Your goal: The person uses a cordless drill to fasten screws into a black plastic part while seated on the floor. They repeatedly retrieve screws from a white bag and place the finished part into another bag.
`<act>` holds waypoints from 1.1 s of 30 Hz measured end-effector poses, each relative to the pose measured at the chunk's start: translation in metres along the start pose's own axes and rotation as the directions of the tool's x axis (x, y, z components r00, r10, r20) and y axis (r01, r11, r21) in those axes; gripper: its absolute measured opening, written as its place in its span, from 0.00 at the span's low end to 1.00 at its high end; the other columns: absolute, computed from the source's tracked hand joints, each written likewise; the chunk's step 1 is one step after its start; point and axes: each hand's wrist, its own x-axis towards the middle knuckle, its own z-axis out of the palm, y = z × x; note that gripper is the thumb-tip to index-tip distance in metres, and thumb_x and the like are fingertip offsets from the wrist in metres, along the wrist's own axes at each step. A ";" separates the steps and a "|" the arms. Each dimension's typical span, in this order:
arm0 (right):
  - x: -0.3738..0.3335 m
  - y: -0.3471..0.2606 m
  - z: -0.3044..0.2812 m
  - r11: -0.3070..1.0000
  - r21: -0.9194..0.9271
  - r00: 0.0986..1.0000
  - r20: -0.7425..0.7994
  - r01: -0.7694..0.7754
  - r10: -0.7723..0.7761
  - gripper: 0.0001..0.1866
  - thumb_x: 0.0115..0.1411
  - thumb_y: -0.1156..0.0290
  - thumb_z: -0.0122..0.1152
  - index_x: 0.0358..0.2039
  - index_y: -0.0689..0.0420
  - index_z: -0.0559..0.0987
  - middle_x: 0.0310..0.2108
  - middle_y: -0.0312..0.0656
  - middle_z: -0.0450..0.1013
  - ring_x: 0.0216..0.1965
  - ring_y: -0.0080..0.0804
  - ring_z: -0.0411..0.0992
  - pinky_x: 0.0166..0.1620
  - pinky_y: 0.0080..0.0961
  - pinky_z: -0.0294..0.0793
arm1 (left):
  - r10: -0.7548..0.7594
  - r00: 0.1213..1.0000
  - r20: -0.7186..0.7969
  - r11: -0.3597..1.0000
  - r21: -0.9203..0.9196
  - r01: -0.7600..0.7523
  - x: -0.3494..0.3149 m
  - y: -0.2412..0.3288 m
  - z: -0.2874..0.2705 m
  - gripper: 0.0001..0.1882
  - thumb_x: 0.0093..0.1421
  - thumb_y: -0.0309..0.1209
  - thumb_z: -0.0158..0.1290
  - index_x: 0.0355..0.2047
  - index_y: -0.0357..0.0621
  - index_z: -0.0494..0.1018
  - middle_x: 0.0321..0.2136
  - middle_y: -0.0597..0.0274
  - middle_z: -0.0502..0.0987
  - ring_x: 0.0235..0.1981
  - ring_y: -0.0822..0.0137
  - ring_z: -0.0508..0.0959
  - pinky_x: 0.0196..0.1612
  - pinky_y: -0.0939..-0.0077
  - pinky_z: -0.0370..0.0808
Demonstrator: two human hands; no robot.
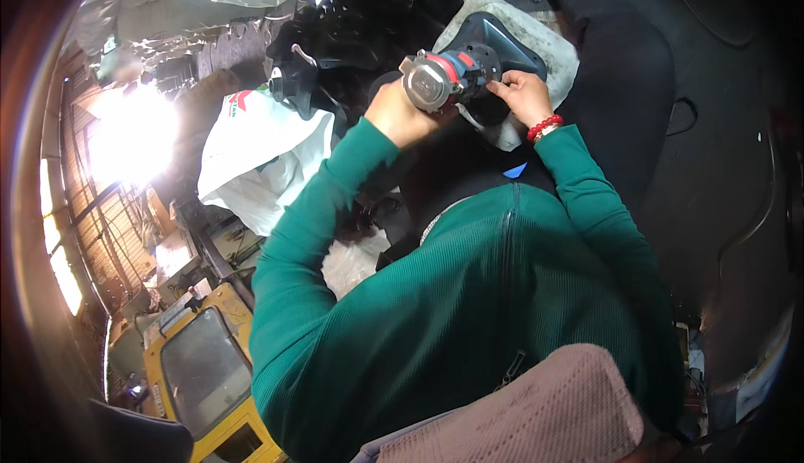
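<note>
both hands up in front of the chest, working on 1 power tool (448, 76): a compact dark blue body with a red band and a round silver metal end facing the camera. left hand (400, 115) is clenched around the tool from below and to the left, knuckles just under the silver end, so the tool sits above and right of that fist. right hand (521, 94) is at the tool's rear right side, fingers curled and pinching at the dark body; whether it grips the body or only a small part there, can't tell. red bead bracelet (544, 125) on the right wrist. tool is held off any surface, tilted with the silver end toward lower left. behind it, a dark triangular moulded part (502, 36) lying on a grey cloth (548, 40). white plastic bag (260, 157) well to the left of the left hand. yellow-framed machine (201, 371) at lower left. green sleeves (318, 237) on both arms.
</note>
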 end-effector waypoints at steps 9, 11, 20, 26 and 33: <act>-0.077 0.004 -0.005 0.522 0.836 0.969 0.238 -0.171 -0.064 0.32 0.61 0.77 0.51 0.65 0.58 0.54 0.51 0.48 0.69 0.43 0.28 0.73 0.48 0.24 0.75 | 0.293 0.923 -0.250 0.954 0.013 -0.300 -0.100 0.002 0.021 0.23 0.48 0.35 0.64 0.44 0.40 0.72 0.39 0.54 0.78 0.40 0.57 0.79 0.45 0.68 0.75; -0.088 -0.008 -0.002 0.528 0.840 0.947 0.262 -0.128 -0.186 0.33 0.62 0.81 0.47 0.66 0.56 0.51 0.53 0.49 0.68 0.45 0.29 0.73 0.52 0.24 0.74 | 0.298 0.900 -0.317 0.937 -0.084 -0.340 -0.113 0.004 0.031 0.22 0.45 0.27 0.63 0.43 0.42 0.74 0.38 0.56 0.77 0.38 0.53 0.77 0.42 0.64 0.74; -0.083 -0.010 0.015 0.733 0.676 0.882 0.298 0.075 -0.366 0.37 0.58 0.87 0.43 0.68 0.49 0.51 0.51 0.47 0.71 0.48 0.22 0.70 0.51 0.20 0.71 | 0.089 0.978 -0.187 0.958 -0.253 -0.135 -0.130 -0.024 0.042 0.24 0.45 0.28 0.65 0.45 0.41 0.73 0.40 0.56 0.77 0.41 0.58 0.78 0.46 0.67 0.75; -0.082 -0.012 0.026 0.809 0.563 0.886 0.273 0.168 -0.374 0.38 0.58 0.89 0.41 0.67 0.48 0.53 0.51 0.45 0.71 0.50 0.22 0.69 0.51 0.19 0.70 | 0.107 0.982 -0.157 0.938 -0.310 -0.152 -0.129 -0.031 0.035 0.23 0.46 0.27 0.64 0.44 0.40 0.73 0.41 0.55 0.77 0.42 0.57 0.78 0.46 0.67 0.74; -0.084 -0.023 0.029 0.892 0.252 0.862 0.258 0.376 -0.436 0.41 0.55 0.90 0.45 0.66 0.41 0.55 0.49 0.46 0.74 0.49 0.34 0.74 0.51 0.23 0.71 | 0.105 0.989 -0.104 0.942 -0.307 -0.133 -0.128 -0.043 0.032 0.22 0.47 0.26 0.62 0.45 0.39 0.73 0.40 0.54 0.77 0.41 0.56 0.78 0.45 0.67 0.75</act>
